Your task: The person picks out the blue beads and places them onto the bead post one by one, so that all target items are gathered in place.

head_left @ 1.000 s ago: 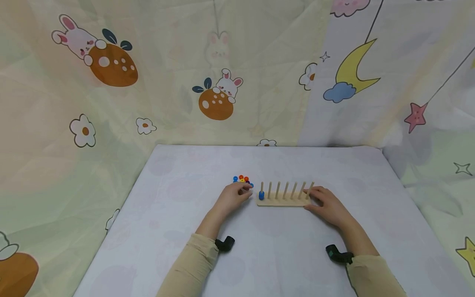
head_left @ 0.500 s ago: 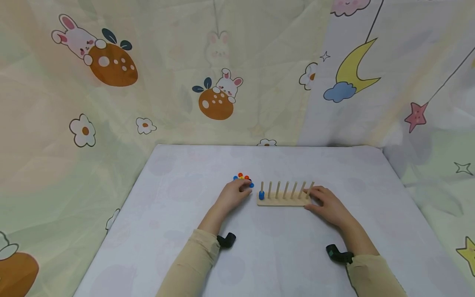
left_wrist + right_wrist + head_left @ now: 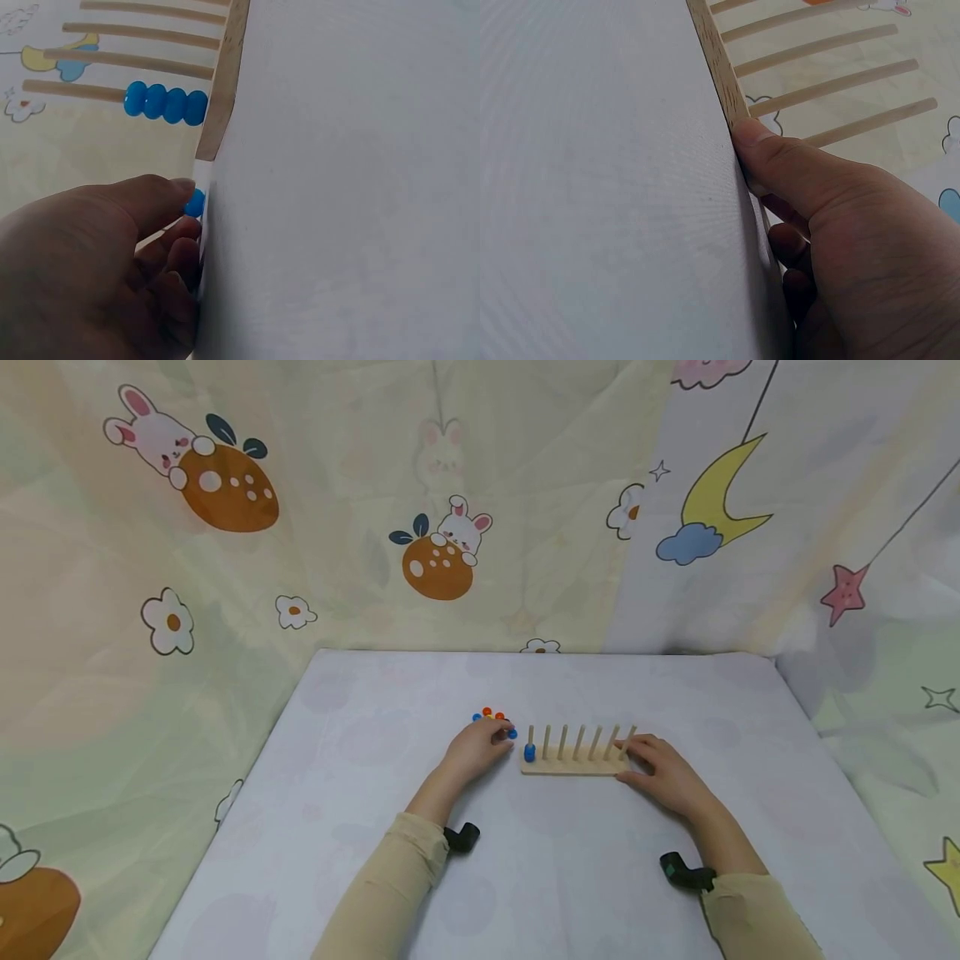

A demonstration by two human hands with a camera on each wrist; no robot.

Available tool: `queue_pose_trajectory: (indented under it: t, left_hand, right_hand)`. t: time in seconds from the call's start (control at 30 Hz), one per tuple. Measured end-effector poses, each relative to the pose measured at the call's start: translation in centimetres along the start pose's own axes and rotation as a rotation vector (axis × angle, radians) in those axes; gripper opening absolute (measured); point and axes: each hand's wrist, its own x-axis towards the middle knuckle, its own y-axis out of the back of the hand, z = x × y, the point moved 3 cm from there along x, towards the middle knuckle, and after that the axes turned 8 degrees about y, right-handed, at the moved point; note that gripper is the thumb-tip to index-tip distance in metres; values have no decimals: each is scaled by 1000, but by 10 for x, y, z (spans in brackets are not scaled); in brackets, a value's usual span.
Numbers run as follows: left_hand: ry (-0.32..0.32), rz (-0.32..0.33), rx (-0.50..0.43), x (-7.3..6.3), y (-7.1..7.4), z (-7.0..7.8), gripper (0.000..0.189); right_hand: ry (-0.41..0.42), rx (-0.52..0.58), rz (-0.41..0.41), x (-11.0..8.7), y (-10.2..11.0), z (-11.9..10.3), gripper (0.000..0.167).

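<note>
A wooden peg board [image 3: 573, 767] with a row of upright pegs lies on the table. Its leftmost peg carries a stack of several blue beads [image 3: 166, 103]. My right hand [image 3: 663, 774] grips the board's right end, thumb [image 3: 761, 146] along the front edge and other fingers behind, partly hidden. Left of the board, my left hand [image 3: 476, 750] is low at the tabletop with curled fingers. Between its thumb and fingertips it pinches a blue bead [image 3: 195, 203]. Beyond that hand lie loose red beads [image 3: 487, 712] and other coloured ones, partly covered by the fingers.
A white cloth covers the table [image 3: 555, 877]. Behind and beside it hangs a printed curtain [image 3: 337, 510] with rabbits, flowers and a moon. Each wrist wears a black camera mount [image 3: 461, 838].
My left hand has shifted slightly away and to the right, and the blue bead at its fingertips has moved a little rightward. My right hand keeps its place on the peg board.
</note>
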Motion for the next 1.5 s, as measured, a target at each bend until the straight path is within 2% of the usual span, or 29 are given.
queue_pose_trajectory:
  t: [0.23, 0.6, 0.77, 0.9, 1.17, 1.5]
  left_hand:
    - [16, -11, -7, 3, -1, 0, 25]
    - [7, 10, 28, 3, -3, 0, 24]
    - [22, 7, 22, 2, -4, -1, 22]
    - [26, 5, -6, 1, -3, -2, 22]
    - [37, -26, -126, -4, 3, -3, 24]
    - [1, -32, -155, -10, 18, 2, 22]
  right_hand:
    - [-1, -3, -2, 0, -1, 0, 56]
    - [-7, -3, -9, 1, 1, 0, 56]
    - [-6, 2, -9, 1, 0, 1, 55]
    - [-5, 3, -12, 0, 0, 1, 55]
    - [-7, 7, -5, 1, -1, 1, 56]
    - [-7, 13, -22, 1, 1, 1, 57]
